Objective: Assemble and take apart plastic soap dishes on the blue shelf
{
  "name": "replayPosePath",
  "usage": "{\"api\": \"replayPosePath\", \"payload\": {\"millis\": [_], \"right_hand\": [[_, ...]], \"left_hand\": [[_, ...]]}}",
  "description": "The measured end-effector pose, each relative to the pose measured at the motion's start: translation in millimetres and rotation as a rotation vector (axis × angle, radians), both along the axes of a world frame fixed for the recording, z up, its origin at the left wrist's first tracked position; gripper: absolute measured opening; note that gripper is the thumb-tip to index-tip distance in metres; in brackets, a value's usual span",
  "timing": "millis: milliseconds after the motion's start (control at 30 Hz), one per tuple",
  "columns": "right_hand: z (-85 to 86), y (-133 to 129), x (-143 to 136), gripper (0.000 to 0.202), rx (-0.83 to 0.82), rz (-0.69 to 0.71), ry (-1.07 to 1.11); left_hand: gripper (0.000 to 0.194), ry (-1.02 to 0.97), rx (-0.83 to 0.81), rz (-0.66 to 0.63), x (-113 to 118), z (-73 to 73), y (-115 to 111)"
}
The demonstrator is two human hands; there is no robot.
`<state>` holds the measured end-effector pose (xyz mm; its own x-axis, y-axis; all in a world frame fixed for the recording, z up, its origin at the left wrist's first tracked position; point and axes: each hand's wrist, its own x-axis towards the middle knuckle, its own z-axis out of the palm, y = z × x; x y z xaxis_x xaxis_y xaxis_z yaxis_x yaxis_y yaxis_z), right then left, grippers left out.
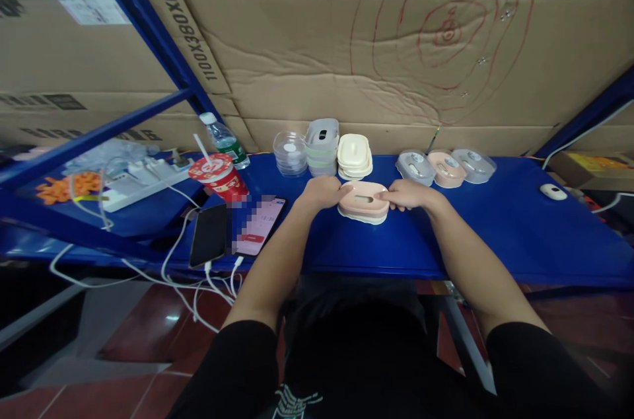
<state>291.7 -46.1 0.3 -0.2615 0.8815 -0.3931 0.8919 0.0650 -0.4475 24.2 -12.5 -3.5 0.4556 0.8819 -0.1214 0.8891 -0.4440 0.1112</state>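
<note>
While both arms reach forward over the blue desk (495,227), the left hand (321,193) and the right hand (409,194) meet at a pink box (363,201) that lies flat on the desk near its front edge, directly ahead of the person. The left hand is curled against the box's left end, fingers closed on its rim; the right hand grips the right end, its fingers extended onto the lid. The box has a slot in its top and a paler layer beneath the pink one.

Behind the box, against the cardboard wall (347,55), stand a stack of clear bowls (290,153), a grey stack of boxes (321,147) and a cream stack of boxes (354,156), side by side and touching or nearly so. Farther right, three lids (446,168) lie in a row: grey, pink, grey, each overlapping the next. A small white mouse (553,191) sits well apart at the right.

To the left of the hands lie two phones (238,230) side by side, one dark and one lit, each with a white cable trailing off the desk's front. A red cup (218,178) with a straw stands just behind them, a water bottle (225,140) beyond it, and a white power strip (143,180) farther left.
</note>
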Motion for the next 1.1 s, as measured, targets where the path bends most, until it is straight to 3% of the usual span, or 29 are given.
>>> {"api": "replayPosePath", "payload": {"millis": [467,600,667,733,800,867,967,1100], "right_hand": [[-12.8,8,-4,0.070,-0.054,0.063,-0.116],[-19.6,13,-5,0.071,0.174,0.026,-0.211],[-21.0,14,-6,0.070,0.340,-0.054,-0.246],[-20.4,12,-7,0.071,0.453,-0.139,-0.214],[-18.7,10,-8,0.069,0.521,-0.193,-0.152],[-17.3,7,-10,0.063,0.561,-0.204,-0.112],[-17.8,6,-13,0.053,0.562,-0.150,-0.107],[-21.0,6,-16,0.047,0.521,-0.095,-0.119]], "left_hand": [[0.070,0.011,-0.062,0.029,5,-10.1,9],[0.071,-0.046,-0.053,0.047,-1,-7.9,10],[0.073,-0.143,0.009,0.117,-11,-3.5,14],[0.069,-0.297,0.186,0.278,-23,1.1,20],[0.054,-0.455,0.432,0.442,-37,3.2,27],[0.041,-0.535,0.586,0.511,-51,1.0,35],[0.046,-0.489,0.506,0.508,-66,-8.8,48],[0.033,-0.463,0.441,0.533,-72,-20.5,58]]}}
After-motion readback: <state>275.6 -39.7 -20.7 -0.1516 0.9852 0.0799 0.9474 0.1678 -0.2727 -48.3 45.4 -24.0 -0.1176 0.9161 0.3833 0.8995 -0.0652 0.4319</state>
